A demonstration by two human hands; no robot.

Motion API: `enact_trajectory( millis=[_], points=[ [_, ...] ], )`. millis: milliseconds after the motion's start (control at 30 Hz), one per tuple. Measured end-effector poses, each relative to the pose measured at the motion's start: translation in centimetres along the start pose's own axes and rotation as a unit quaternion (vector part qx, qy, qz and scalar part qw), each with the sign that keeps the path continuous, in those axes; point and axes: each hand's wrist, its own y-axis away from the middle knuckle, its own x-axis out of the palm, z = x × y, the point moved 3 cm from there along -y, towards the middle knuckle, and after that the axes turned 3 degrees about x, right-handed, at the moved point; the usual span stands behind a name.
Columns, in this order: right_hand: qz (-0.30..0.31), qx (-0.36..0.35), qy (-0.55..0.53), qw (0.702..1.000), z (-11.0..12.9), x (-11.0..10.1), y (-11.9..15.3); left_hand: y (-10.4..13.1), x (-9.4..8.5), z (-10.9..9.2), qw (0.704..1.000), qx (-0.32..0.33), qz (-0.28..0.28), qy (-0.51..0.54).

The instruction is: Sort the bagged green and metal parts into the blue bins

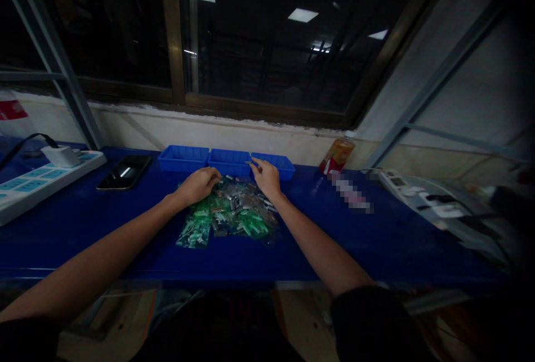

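A heap of small metallic parts and clear and green plastic bags (234,208) lies on the blue table (167,250). At the heap's upper left, my left hand (200,183) is closed, its fingertips pinched together; what they hold, if anything, is too small to name. My right hand (266,177) pinches a small thin part (249,162) between thumb and forefinger, above the front edge of the bins. Three blue bins stand in a row behind the heap: a left bin (184,165), a middle bin (229,168) and a right bin (284,171), partly behind my right hand.
On the left are a black phone (124,172) and a white power strip (31,189) with a plug. A red-and-orange package (337,154) stands at the back right, near a blurred-out item (351,193). Another power strip (412,197) lies far right. A window is behind.
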Motion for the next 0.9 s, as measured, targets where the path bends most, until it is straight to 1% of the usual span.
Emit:
enact_trajectory(
  millis=[100,200,300,333,400,433,500,600,700,900],
  points=[
    [0.032,-0.034,-0.015,0.999,0.2,0.2,-0.1,0.1,-0.8,-0.6,0.999,-0.009,-0.031,0.011],
    [0.051,-0.053,-0.031,0.997,1.2,-0.4,0.4,0.2,-1.3,-1.4,0.998,-0.020,-0.053,0.028],
    [0.086,-0.092,-0.047,0.991,3.5,-1.3,1.6,0.2,-1.4,-2.2,0.996,-0.024,-0.064,0.057],
    [0.108,-0.121,-0.054,0.985,4.5,-1.6,2.1,0.3,-1.4,-2.5,0.995,-0.023,-0.067,0.067],
    [0.132,-0.174,-0.056,0.974,6.4,-1.9,3.2,0.3,-1.3,-2.9,0.994,-0.019,-0.070,0.083],
    [0.135,-0.185,-0.049,0.972,7.2,-2.0,3.7,0.4,-1.3,-3.1,0.993,-0.017,-0.071,0.088],
    [0.138,-0.175,-0.036,0.974,8.0,-1.8,4.2,0.5,-1.3,-3.4,0.993,-0.012,-0.072,0.096],
    [0.147,-0.152,-0.030,0.977,8.0,-1.2,4.4,0.6,-1.3,-3.7,0.992,-0.009,-0.070,0.108],
    [0.146,-0.148,-0.027,0.978,7.7,-0.9,4.2,0.7,-1.5,-3.9,0.992,0.000,-0.065,0.112],
    [0.150,-0.161,-0.003,0.975,7.6,-0.7,4.2,0.6,-1.5,-3.5,0.991,0.085,-0.052,0.091]
  ],
)
